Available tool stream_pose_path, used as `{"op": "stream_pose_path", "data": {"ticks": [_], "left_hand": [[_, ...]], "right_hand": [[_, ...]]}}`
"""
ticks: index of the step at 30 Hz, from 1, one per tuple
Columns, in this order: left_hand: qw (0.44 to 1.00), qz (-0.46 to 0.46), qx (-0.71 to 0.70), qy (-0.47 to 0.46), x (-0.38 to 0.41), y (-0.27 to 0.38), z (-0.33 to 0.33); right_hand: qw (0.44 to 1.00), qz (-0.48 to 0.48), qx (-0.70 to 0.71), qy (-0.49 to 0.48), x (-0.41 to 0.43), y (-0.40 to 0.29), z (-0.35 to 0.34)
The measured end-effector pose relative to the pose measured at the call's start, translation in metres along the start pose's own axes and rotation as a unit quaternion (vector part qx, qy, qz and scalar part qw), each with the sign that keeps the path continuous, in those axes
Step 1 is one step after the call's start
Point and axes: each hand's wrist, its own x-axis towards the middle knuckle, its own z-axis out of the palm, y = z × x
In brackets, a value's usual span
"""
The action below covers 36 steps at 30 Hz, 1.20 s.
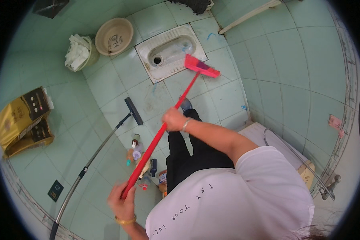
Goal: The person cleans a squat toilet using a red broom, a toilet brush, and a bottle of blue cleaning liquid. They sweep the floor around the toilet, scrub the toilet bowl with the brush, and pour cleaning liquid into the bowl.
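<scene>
A broom with a red handle (148,152) slants across the view, held in both hands. My left hand (124,198), slightly blurred, wraps the upper end of the handle. Farther down, my right hand (174,119) is closed around its middle. The pink broom head (201,68), with red and purple bristles, is at the near right rim of the white squat toilet (145,70). Whether the bristles touch the rim or hover above it I cannot tell. Blue marks lie in the toilet basin and on the pale green floor tiles (144,93).
A floor squeegee (133,111) leans along the left wall. Several bottles (137,151) stand beside my legs. A beige basin (114,36) and a bin full of paper (78,52) are at the back left. A white pipe (250,16) runs along the right wall.
</scene>
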Motion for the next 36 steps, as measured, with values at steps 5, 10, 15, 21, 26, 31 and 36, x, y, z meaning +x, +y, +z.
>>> {"op": "stream_pose_path", "data": {"ticks": [5, 10, 15, 21, 26, 31, 36], "left_hand": [[0.992, 0.086, 0.031, 0.086, -0.044, 0.042, -0.076], [0.986, 0.134, 0.003, 0.095, -0.032, 0.040, -0.042], [0.988, 0.118, -0.081, 0.055, 0.023, 0.035, 0.023], [0.958, 0.185, -0.122, 0.181, -0.020, 0.033, -0.046], [0.954, 0.255, -0.073, 0.143, -0.015, 0.044, -0.020], [0.909, 0.316, -0.271, -0.008, 0.057, 0.047, 0.065], [0.845, 0.282, -0.443, -0.098, 0.073, 0.057, 0.075]], "right_hand": [[0.990, -0.095, 0.103, 0.025, 0.047, -0.097, 0.011], [0.995, -0.074, 0.059, -0.020, 0.028, -0.061, 0.006], [1.000, 0.007, 0.009, 0.016, 0.000, 0.038, -0.019], [0.991, -0.081, 0.087, 0.058, 0.044, -0.056, -0.027], [0.995, -0.078, 0.058, 0.023, 0.031, -0.043, -0.018], [0.995, 0.029, 0.038, 0.091, -0.014, 0.054, -0.024], [0.991, 0.077, 0.020, 0.104, -0.010, 0.075, -0.048]]}}
